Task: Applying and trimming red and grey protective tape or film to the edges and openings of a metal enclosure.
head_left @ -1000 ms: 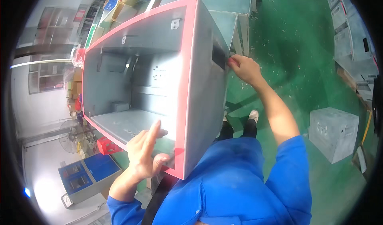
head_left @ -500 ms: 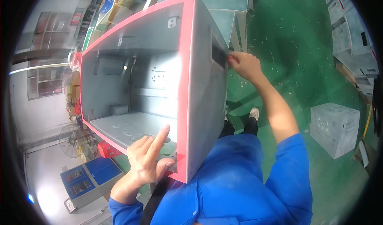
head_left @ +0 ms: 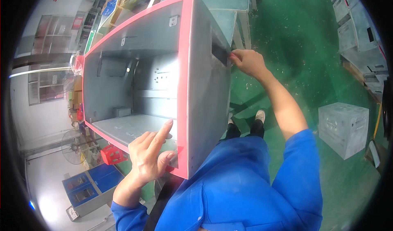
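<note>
A large grey metal cabinet [head_left: 204, 96] with a pink-red border around its opening stands in front of me, its open side facing left. At its near lower corner is my left hand [head_left: 147, 153], index finger stretched out over the opening and thumb spread away. Behind the cabinet, my right hand [head_left: 250, 62] has its fingertips pinched at the back edge, beside a dark rectangular slot [head_left: 220, 51]. Inside are small brackets and a back panel with several holes, brightly lit on one part.
A grey-green table [head_left: 208, 0] stands beyond the cabinet. On the green floor at right is a smaller grey metal box [head_left: 343, 128]; more grey cabinets [head_left: 354, 34] are stacked farther right. A red basket [head_left: 112, 154], a fan [head_left: 73, 147] and a blue-topped unit [head_left: 92, 182] are at left.
The cabinet has shifted slightly left and up in the picture. Both my hands have moved a little with it, keeping about the same poses.
</note>
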### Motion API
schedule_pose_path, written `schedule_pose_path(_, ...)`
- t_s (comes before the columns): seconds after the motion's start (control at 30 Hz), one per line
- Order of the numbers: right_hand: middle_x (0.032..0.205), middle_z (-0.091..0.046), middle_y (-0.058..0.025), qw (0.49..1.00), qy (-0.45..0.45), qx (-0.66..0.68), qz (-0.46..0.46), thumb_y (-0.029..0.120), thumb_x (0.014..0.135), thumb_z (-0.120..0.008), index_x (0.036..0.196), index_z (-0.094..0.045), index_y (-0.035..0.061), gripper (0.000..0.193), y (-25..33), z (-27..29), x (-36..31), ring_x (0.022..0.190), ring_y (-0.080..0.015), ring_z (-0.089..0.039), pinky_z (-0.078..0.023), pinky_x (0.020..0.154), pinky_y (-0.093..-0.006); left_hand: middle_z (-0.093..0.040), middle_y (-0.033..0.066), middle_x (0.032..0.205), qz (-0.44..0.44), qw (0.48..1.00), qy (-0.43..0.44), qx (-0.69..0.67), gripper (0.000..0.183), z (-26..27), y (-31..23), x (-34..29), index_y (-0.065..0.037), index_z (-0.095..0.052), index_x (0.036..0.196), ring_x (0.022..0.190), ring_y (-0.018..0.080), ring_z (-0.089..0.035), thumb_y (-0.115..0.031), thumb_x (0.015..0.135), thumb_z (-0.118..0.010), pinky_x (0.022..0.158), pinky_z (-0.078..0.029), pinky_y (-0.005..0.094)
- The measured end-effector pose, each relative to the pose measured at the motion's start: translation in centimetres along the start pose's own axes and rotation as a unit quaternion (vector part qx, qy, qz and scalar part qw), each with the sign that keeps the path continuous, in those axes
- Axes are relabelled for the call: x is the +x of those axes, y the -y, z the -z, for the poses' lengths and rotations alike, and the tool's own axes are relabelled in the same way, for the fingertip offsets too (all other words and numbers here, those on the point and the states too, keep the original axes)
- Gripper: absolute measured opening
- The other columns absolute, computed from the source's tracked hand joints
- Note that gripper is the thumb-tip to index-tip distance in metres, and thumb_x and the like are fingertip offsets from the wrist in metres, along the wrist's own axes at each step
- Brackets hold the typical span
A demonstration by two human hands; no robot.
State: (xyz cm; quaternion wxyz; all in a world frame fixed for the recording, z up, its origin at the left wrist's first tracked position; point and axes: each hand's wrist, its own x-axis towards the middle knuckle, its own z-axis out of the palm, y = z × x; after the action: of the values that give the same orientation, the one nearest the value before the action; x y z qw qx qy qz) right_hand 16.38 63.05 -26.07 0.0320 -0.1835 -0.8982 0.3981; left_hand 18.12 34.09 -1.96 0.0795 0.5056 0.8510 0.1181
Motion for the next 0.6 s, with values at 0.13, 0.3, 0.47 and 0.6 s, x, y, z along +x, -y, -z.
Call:
schedule_pose_path(0.13, 0.085, -0.065, -0.0086, 0.998, 0.014, -0.052, 0.023, 0.037, 0.083, -0.051, 0.096, -0.066, 0.0183, 0.027, 0.3, 0.7, 0.0, 0.086, -0.0296, -0.061, -0.047, 0.074, -0.0408, -0.060, 0.0107, 0.074, 0.001, 1.000, 0.002, -0.001, 0.055, 0.1, -0.2, 0.0, 0.003, -0.050, 0.120, 0.058, 0.0232, -0.054, -0.036, 0.083, -0.055, 0.052, -0.044, 0.0329)
schedule_pose_path(0.3, 0.089, -0.066, -0.0077, 0.996, 0.061, -0.060, 0.017, 0.039, 0.082, -0.052, 0.097, -0.066, 0.0204, 0.027, 0.2, 1.4, 0.7, 0.089, -0.0274, -0.061, -0.047, 0.075, -0.0403, -0.060, 0.0100, 0.075, 0.018, 1.000, 0.009, 0.002, 0.052, 0.2, -0.5, 0.2, 0.001, -0.051, 0.120, 0.059, 0.0235, -0.054, -0.034, 0.082, -0.055, 0.054, -0.044, 0.0334)
schedule_pose_path(0.47, 0.091, -0.066, -0.0067, 0.994, 0.078, -0.072, 0.001, 0.042, 0.081, -0.053, 0.099, -0.066, 0.0223, 0.029, 0.4, 1.9, 1.1, 0.089, -0.0263, -0.061, -0.047, 0.076, -0.0390, -0.061, 0.0093, 0.075, 0.030, 0.999, 0.014, 0.006, 0.051, 0.3, -0.8, 0.1, 0.000, -0.052, 0.121, 0.060, 0.0237, -0.054, -0.034, 0.082, -0.055, 0.054, -0.044, 0.0333)
schedule_pose_path(0.6, 0.091, -0.066, -0.0068, 0.997, 0.059, -0.056, 0.014, 0.042, 0.081, -0.053, 0.100, -0.065, 0.0207, 0.031, 0.1, 1.8, 0.9, 0.089, -0.0261, -0.061, -0.047, 0.077, -0.0390, -0.061, 0.0090, 0.075, 0.017, 1.000, 0.004, 0.014, 0.051, 0.1, -0.6, 0.2, -0.001, -0.052, 0.121, 0.060, 0.0239, -0.054, -0.033, 0.081, -0.056, 0.054, -0.043, 0.0336)
